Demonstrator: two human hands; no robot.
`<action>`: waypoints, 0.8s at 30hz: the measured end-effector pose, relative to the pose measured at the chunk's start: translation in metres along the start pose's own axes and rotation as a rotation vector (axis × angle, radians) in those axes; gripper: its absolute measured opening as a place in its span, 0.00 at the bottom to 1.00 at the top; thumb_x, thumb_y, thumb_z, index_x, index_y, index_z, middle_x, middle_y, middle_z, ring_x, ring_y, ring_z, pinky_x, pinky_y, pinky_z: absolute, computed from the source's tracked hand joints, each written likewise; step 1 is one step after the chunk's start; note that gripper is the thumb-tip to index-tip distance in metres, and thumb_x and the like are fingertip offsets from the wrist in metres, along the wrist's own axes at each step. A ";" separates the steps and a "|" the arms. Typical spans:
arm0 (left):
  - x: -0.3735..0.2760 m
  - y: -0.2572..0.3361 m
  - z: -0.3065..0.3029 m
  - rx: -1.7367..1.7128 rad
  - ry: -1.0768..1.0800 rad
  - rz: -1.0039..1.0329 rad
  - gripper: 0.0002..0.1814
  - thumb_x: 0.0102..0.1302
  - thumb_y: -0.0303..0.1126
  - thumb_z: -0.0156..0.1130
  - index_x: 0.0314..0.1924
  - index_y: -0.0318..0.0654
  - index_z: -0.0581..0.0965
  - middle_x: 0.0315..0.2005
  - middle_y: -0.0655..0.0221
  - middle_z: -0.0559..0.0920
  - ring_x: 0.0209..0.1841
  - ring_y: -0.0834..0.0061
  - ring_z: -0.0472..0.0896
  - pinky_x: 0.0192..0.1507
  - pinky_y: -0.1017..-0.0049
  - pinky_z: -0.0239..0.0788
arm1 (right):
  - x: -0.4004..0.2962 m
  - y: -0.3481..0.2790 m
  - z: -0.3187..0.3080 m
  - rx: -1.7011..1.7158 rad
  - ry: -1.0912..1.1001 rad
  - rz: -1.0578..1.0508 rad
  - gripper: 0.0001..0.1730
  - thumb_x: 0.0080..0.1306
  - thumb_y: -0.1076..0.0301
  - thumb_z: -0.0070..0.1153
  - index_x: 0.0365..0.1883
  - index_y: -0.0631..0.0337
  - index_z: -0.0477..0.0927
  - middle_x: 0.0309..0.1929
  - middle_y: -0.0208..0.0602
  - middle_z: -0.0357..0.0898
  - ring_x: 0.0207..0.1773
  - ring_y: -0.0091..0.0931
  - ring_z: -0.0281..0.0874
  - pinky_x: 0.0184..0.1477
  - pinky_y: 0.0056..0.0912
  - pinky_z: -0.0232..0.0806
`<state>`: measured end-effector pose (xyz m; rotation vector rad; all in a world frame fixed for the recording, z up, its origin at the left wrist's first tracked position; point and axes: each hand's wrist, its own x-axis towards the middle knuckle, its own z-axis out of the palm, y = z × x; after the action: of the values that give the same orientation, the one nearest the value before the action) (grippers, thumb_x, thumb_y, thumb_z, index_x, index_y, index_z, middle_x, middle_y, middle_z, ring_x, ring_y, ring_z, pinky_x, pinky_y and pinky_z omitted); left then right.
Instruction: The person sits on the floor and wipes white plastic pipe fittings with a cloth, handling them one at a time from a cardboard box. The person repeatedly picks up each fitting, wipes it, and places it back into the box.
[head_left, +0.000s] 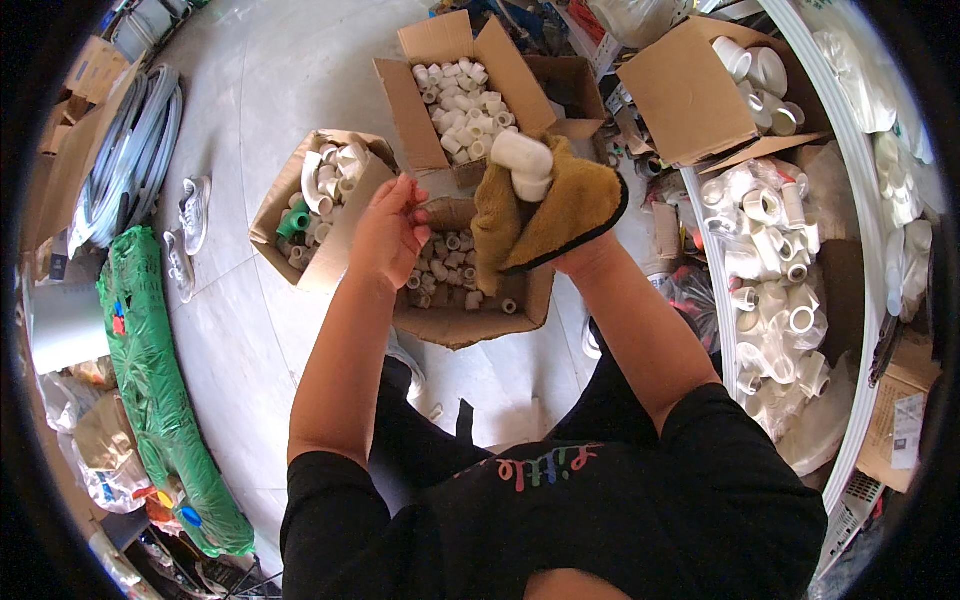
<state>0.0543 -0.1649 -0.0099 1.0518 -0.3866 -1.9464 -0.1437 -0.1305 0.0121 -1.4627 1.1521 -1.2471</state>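
Observation:
My right hand (583, 256) is mostly hidden under a mustard-brown plush cloth (577, 199) with a black edge. Through that cloth it grips a white plastic pipe elbow (523, 166), raised above the boxes. My left hand (394, 229) hovers to the left of the elbow, fingers loosely curled, with nothing visible in it. Below both hands stands a low cardboard box (472, 324) with small white pipe fittings (450, 262) in it. At the left, another carton (289, 266) holds larger white fittings and a green fitting (294, 220).
Beyond my hands is an open carton (411, 112) full of white elbows. On the right, bagged white fittings (772, 277) lie behind a pale rail (862, 247), below a carton (686, 97) of large fittings. Left are shoes (195, 214), coiled hose (142, 142) and a green-wrapped bundle (161, 375).

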 end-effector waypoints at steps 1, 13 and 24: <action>0.009 -0.013 -0.015 0.003 0.142 -0.038 0.08 0.62 0.38 0.49 0.34 0.44 0.69 0.24 0.77 0.73 0.23 0.84 0.68 0.22 0.83 0.62 | 0.000 0.003 0.002 0.075 -0.004 0.025 0.31 0.50 0.56 0.55 0.51 0.55 0.64 0.48 0.37 0.69 0.49 0.30 0.68 0.49 0.34 0.61; -0.005 -0.044 0.011 0.090 -0.379 -0.452 0.41 0.56 0.65 0.32 0.53 0.35 0.64 0.49 0.63 0.70 0.52 0.71 0.68 0.55 0.73 0.58 | 0.013 -0.010 -0.034 1.434 -0.166 0.054 0.27 0.63 0.49 0.34 0.57 0.54 0.57 0.55 0.37 0.62 0.56 0.32 0.62 0.57 0.40 0.55; -0.021 -0.006 0.014 -0.023 -0.462 -0.047 0.24 0.53 0.31 0.52 0.51 0.33 0.64 0.47 0.60 0.70 0.48 0.68 0.71 0.49 0.71 0.64 | 0.024 -0.008 -0.081 0.440 0.272 -0.004 0.29 0.54 0.48 0.47 0.49 0.58 0.67 0.43 0.40 0.71 0.46 0.34 0.70 0.48 0.39 0.62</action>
<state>0.0461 -0.1461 0.0061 0.5914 -0.5929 -2.2263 -0.2216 -0.1568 0.0341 -0.9905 0.9633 -1.6181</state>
